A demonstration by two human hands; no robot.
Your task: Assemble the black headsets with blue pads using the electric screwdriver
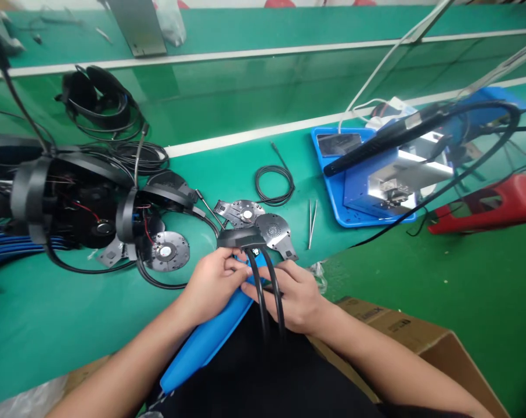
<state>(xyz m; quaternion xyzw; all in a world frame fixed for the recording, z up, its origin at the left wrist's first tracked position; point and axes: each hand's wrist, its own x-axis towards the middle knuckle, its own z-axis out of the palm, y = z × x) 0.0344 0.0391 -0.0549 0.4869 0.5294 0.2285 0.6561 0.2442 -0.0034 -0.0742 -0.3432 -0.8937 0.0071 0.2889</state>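
Green workbench (67,325), black headset yoke (241,237) above left grip (213,284), right grip (289,296), both clamped on cables (263,290)

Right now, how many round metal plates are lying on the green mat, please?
3. One round metal plate lies beside the opened headset; two more lie side by side to its right. Others may be hidden under it.
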